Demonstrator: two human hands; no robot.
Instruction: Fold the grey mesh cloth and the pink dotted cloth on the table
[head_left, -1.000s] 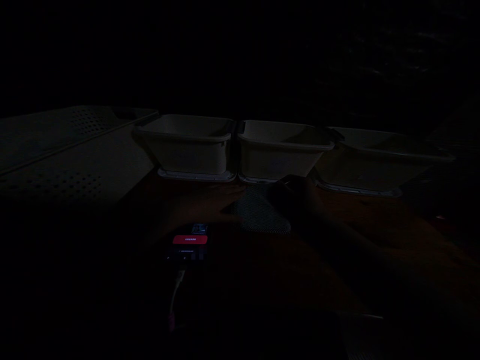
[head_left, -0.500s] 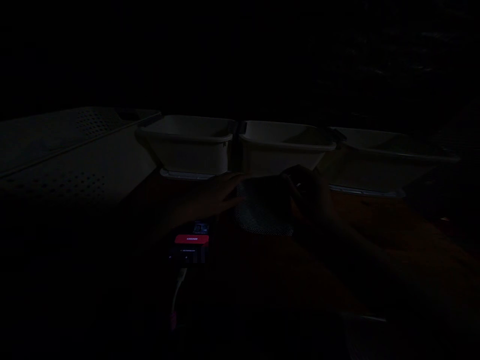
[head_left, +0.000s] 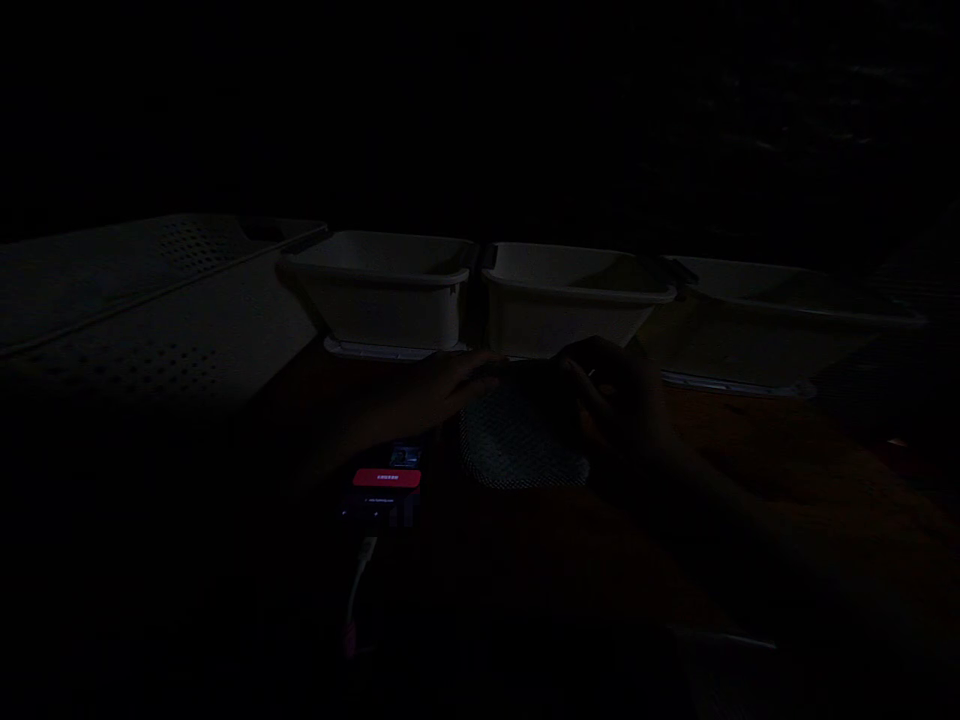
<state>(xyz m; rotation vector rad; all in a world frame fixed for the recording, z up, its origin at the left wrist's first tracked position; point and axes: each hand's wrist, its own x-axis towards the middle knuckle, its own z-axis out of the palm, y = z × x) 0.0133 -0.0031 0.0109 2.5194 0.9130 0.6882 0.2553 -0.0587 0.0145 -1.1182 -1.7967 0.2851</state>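
Observation:
The scene is very dark. My left hand (head_left: 442, 393) reaches in from the left and its fingers close on the upper left edge of a small pale mesh-textured piece (head_left: 517, 445). My right hand (head_left: 611, 400) comes from the right and grips the same piece at its upper right edge. The piece hangs or lies between both hands, just in front of the tubs. Finger detail is barely visible.
Three pale rectangular tubs stand in a row behind the hands: left tub (head_left: 382, 300), middle tub (head_left: 559, 305), right tub (head_left: 757, 325). A perforated pale panel (head_left: 135, 320) lies at left. A phone with a lit red bar (head_left: 386, 485) and a cable (head_left: 358, 580) lies near me.
Both hands have closed in on the mesh piece and shifted slightly; the piece now sits a little lower and further left than before.

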